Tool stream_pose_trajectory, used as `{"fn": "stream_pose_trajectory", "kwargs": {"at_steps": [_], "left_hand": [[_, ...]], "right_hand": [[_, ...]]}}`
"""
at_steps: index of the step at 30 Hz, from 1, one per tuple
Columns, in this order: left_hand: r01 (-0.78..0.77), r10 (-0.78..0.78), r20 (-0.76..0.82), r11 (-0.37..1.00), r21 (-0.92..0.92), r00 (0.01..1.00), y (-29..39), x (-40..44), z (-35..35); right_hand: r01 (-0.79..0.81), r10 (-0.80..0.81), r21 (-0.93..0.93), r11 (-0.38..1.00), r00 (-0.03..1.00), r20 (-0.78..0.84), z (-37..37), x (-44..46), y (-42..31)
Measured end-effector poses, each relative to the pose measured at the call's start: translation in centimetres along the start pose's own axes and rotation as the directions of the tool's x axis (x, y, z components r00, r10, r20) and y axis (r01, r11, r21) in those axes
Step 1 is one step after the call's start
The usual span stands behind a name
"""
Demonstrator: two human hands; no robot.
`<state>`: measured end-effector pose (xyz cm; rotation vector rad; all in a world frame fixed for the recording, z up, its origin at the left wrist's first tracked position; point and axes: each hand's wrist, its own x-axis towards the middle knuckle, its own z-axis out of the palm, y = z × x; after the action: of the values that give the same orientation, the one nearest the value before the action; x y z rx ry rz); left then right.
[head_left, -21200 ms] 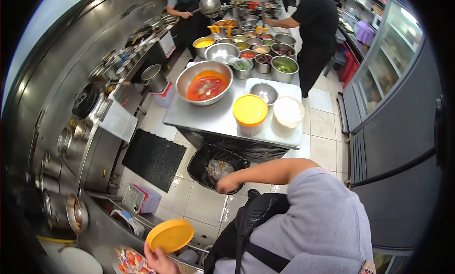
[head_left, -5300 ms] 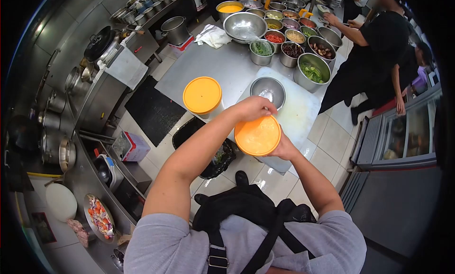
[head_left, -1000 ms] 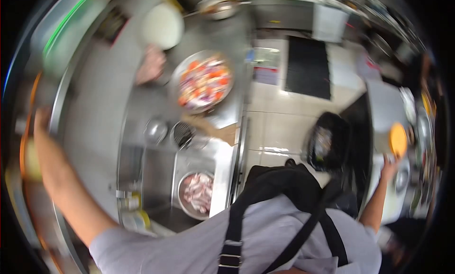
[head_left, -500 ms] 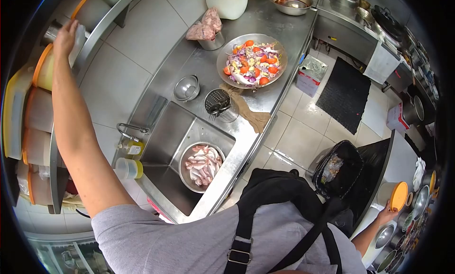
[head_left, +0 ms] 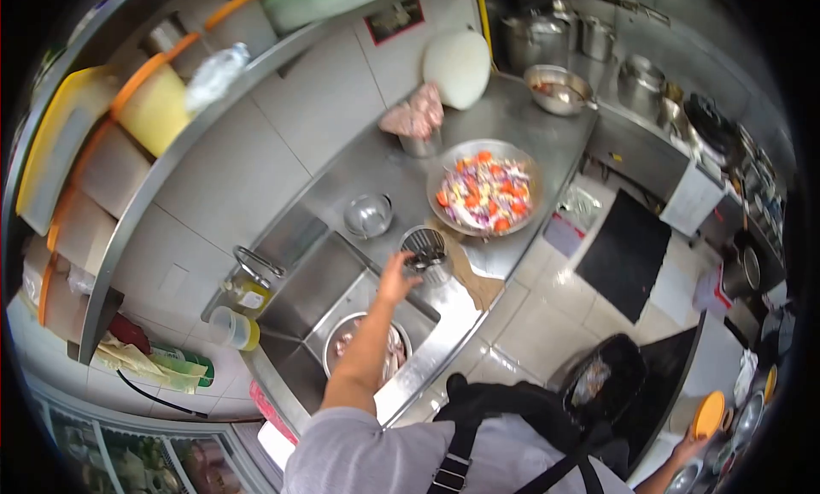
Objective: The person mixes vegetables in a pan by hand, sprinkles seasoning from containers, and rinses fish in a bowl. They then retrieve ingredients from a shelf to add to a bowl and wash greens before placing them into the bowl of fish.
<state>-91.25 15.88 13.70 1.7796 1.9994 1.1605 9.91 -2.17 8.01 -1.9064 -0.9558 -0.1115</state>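
Observation:
My left hand (head_left: 395, 279) is at the perforated metal utensil holder (head_left: 437, 270), its fingers apart near the dark utensils (head_left: 424, 259) standing in it. Whether the fingertips touch them I cannot tell. Beneath that forearm, partly covered, a metal bowl of pale raw meat or fish pieces (head_left: 395, 357) sits in the sink (head_left: 295, 349). Off to the lower right, my right hand (head_left: 688, 445) grips a container with an orange lid (head_left: 708, 414). A brown cloth (head_left: 475, 280) lies beside the utensil holder.
On the steel counter stand a big bowl of chopped vegetables (head_left: 487, 191), a strainer (head_left: 368, 215) and a bag of raw meat (head_left: 416, 114) on a metal pot. A shelf (head_left: 192, 122) with lidded tubs runs along the left. A black bin (head_left: 611, 374) stands on the floor.
My left hand has come down from the shelf on the left to the utensil holder by the sink. A clear plastic bag now lies at the shelf edge. My right hand still holds the orange-lidded container.

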Motion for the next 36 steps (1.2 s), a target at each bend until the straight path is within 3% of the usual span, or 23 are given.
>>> {"fn": "stream_pose_trajectory", "kwargs": {"at_steps": [1, 2, 4, 6, 8, 10, 12, 15, 16, 17, 18, 19, 20, 23, 24, 27, 29, 33, 34, 36], "left_hand": [[0.043, -0.045, -0.062, 0.998, -0.034, 0.997, 1.3, -0.2, 0.2], [0.036, -0.039, -0.086, 0.999, -0.035, 0.996, 1.4, 0.0, -0.1], [0.199, -0.196, -0.039, 0.976, 0.087, 0.980, 2.0, 0.1, -0.3], [0.156, -0.148, -0.062, 0.978, 0.140, 0.987, 2.4, 0.5, -1.2], [0.126, -0.131, 0.006, 0.962, 0.244, 0.991, 5.0, 1.1, -3.3], [0.075, -0.072, -0.024, 0.967, 0.243, 0.997, 7.2, 2.2, -5.7], [-0.108, 0.133, -0.073, 0.955, 0.275, 0.988, 10.8, 4.4, -10.1], [0.017, 0.014, -0.142, 0.977, 0.213, 0.990, 21.2, 8.1, -19.8], [-0.018, 0.023, -0.143, 0.999, 0.031, 0.989, 22.0, 10.2, -22.9], [-0.013, 0.071, -0.199, 0.960, 0.280, 0.978, 26.6, 11.3, -26.7], [-0.095, 0.186, -0.226, 0.927, 0.364, 0.956, 28.8, 13.1, -30.2], [-0.151, 0.273, -0.253, 0.897, 0.416, 0.928, 30.9, 14.8, -33.3], [-0.099, 0.253, -0.284, 0.881, 0.462, 0.925, 34.6, 15.6, -35.7], [-0.134, 0.302, -0.303, 0.872, 0.471, 0.904, 38.6, 20.8, -42.6], [-0.077, 0.285, -0.294, 0.824, 0.562, 0.912, 39.6, 22.3, -44.3], [-0.024, 0.284, -0.358, 0.811, 0.584, 0.890, 40.1, 25.9, -46.9], [0.137, 0.128, -0.388, 0.799, 0.585, 0.913, 39.5, 27.6, -47.5], [0.246, 0.076, -0.458, 0.760, 0.601, 0.886, 35.9, 30.4, -46.7], [0.312, -0.007, -0.456, 0.738, 0.598, 0.890, 35.7, 30.7, -46.1], [0.382, 0.006, -0.598, 0.765, 0.519, 0.801, 34.1, 32.1, -44.7]], "right_hand": [[0.013, -0.001, -0.277, 0.961, 0.999, 0.042, -0.8, -0.1, -1.4], [-0.038, 0.037, -0.235, 0.971, 0.999, -0.009, -0.6, -0.4, -2.6], [0.116, -0.131, -0.213, 0.970, 0.990, -0.058, 0.7, 2.1, 6.1], [0.037, -0.058, -0.267, 0.963, 0.996, -0.070, 0.1, 0.0, 1.1], [0.024, -0.050, -0.267, 0.963, 0.995, -0.089, 0.5, -0.4, -0.2], [0.021, -0.050, -0.260, 0.965, 0.993, -0.108, 0.6, -0.7, -0.9], [0.011, -0.044, -0.253, 0.967, 0.991, -0.123, 0.8, -0.8, -1.3], [0.009, -0.045, -0.241, 0.970, 0.989, -0.141, 1.2, -0.7, -1.6], [0.010, -0.046, -0.238, 0.971, 0.988, -0.146, 1.3, -0.7, -1.7], [0.007, -0.043, -0.234, 0.972, 0.988, -0.149, 1.3, -0.7, -1.6], [0.004, -0.041, -0.231, 0.973, 0.987, -0.153, 1.5, -0.7, -1.6], [-0.002, -0.036, -0.228, 0.974, 0.986, -0.160, 1.5, -0.9, -1.6], [-0.003, -0.035, -0.222, 0.975, 0.985, -0.166, 1.6, -1.0, -1.7], [-0.015, -0.024, -0.212, 0.977, 0.984, -0.178, 1.5, -1.3, -1.8], [-0.016, -0.023, -0.214, 0.977, 0.983, -0.181, 1.5, -1.5, -1.9], [-0.016, -0.027, -0.203, 0.979, 0.978, -0.205, 1.4, -1.6, -2.5], [-0.026, -0.019, -0.197, 0.980, 0.974, -0.225, 1.4, -1.6, -2.7], [-0.100, 0.065, -0.247, 0.964, 0.987, -0.146, 1.0, -1.3, -2.9], [-0.122, 0.091, -0.264, 0.957, 0.988, -0.124, 0.8, -1.2, -3.2], [-0.136, 0.092, -0.267, 0.954, 0.981, -0.169, 0.9, -1.5, -3.6]]}}
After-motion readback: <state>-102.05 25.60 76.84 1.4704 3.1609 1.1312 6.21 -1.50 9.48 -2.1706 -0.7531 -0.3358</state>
